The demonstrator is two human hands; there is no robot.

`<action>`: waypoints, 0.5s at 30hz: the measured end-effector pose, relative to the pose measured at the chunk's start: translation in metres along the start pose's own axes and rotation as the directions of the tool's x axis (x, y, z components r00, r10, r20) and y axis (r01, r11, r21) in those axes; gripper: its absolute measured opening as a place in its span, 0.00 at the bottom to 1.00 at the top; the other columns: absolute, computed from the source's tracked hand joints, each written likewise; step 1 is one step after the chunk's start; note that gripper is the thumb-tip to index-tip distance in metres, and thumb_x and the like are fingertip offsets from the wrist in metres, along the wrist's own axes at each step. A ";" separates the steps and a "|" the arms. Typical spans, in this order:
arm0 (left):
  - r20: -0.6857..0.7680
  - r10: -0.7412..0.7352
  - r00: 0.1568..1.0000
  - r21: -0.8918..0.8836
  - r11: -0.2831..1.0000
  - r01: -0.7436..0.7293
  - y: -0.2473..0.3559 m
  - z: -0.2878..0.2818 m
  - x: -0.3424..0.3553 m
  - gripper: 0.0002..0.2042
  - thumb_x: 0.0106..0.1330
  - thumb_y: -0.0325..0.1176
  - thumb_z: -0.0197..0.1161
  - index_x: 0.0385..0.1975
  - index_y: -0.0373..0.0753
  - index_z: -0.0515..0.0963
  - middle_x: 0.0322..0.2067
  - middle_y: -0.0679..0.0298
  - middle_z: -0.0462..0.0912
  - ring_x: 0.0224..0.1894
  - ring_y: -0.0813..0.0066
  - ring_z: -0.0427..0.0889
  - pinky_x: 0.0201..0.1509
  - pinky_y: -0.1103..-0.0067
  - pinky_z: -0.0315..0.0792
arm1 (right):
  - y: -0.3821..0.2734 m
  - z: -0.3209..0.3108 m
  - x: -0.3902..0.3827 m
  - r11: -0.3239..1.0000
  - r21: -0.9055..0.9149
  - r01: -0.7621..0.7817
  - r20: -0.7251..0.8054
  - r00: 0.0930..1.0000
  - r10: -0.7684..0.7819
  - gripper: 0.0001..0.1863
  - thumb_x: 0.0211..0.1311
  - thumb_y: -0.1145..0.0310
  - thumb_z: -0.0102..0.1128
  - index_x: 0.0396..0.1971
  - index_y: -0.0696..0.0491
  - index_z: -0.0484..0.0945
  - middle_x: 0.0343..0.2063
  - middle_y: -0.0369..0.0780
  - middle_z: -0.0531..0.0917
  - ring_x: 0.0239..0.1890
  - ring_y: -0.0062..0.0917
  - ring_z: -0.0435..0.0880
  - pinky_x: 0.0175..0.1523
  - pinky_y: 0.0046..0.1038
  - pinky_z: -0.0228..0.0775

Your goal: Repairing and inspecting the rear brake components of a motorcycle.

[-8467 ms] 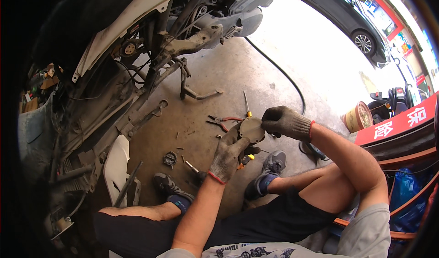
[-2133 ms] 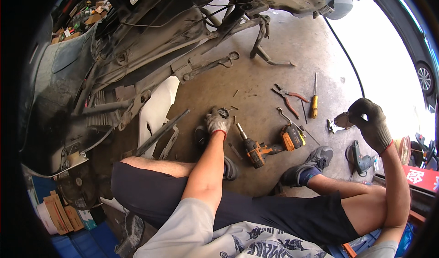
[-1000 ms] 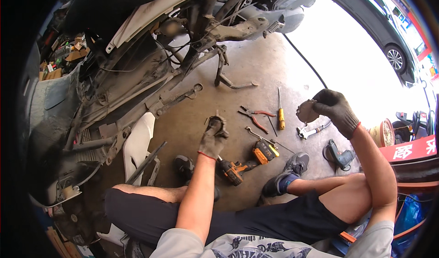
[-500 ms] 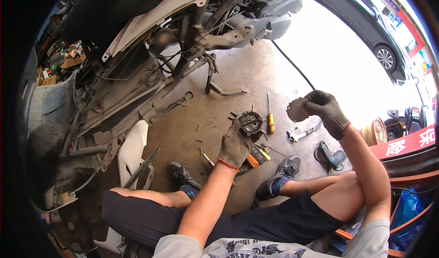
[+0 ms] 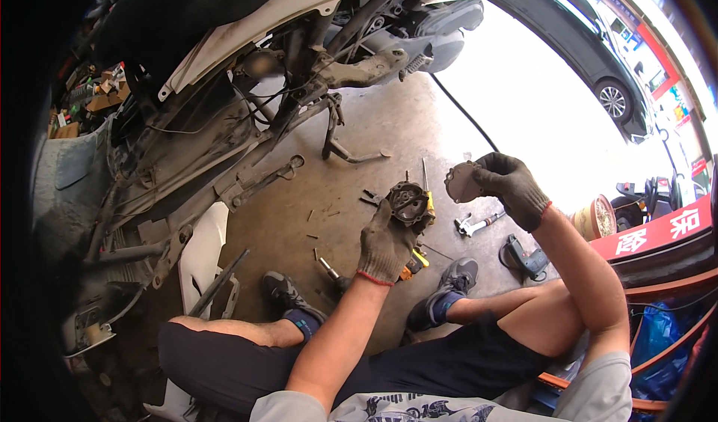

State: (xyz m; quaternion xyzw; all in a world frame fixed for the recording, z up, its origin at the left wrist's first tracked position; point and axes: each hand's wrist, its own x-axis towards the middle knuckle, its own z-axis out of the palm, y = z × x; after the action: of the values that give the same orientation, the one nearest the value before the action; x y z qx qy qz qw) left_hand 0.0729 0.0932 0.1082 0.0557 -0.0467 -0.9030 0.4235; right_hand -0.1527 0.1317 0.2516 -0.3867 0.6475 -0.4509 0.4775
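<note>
My left hand [image 5: 385,246], in a dark knitted glove with a red cuff, is closed around a round, dark metal housing [image 5: 408,203]. Its hollow inner side faces up, with ribs and holes showing. Just to the right, my gloved right hand [image 5: 516,190] pinches a thin, flat metal cover plate [image 5: 464,182] by its right edge. The plate is apart from the housing, with a lobed rim. Past the housing lies a screwdriver [image 5: 426,175] with a yellow handle, partly hidden behind it.
A partly stripped motorbike [image 5: 299,85] fills the far left. Small bolts [image 5: 311,215] and a socket tool [image 5: 329,268] lie on the floor. A silver hand tool [image 5: 479,224] and a pistol-shaped power tool [image 5: 532,260] lie at right. Beyond stands a dark car [image 5: 568,40].
The whole view has shifted slightly. The housing and the cover plate are a little closer together, and the housing now covers part of the screwdriver's handle. Both hands keep their hold.
</note>
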 end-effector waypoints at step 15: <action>-0.024 0.012 1.000 -0.017 1.000 -0.012 -0.004 -0.004 0.002 0.24 0.76 0.45 0.54 0.62 0.33 0.71 0.56 0.50 0.79 0.57 0.54 0.80 0.62 0.59 0.77 | 0.015 -0.007 0.007 0.994 0.076 -0.076 -0.026 0.997 0.078 0.11 0.66 0.68 0.68 0.43 0.57 0.82 0.38 0.37 0.85 0.41 0.24 0.85 0.51 0.29 0.79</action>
State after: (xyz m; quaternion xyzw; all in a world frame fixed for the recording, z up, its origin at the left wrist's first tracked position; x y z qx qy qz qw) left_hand 0.0690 0.0943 0.1033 0.0623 -0.0342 -0.9000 0.4300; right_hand -0.1618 0.1307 0.2367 -0.3367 0.6515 -0.4616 0.4990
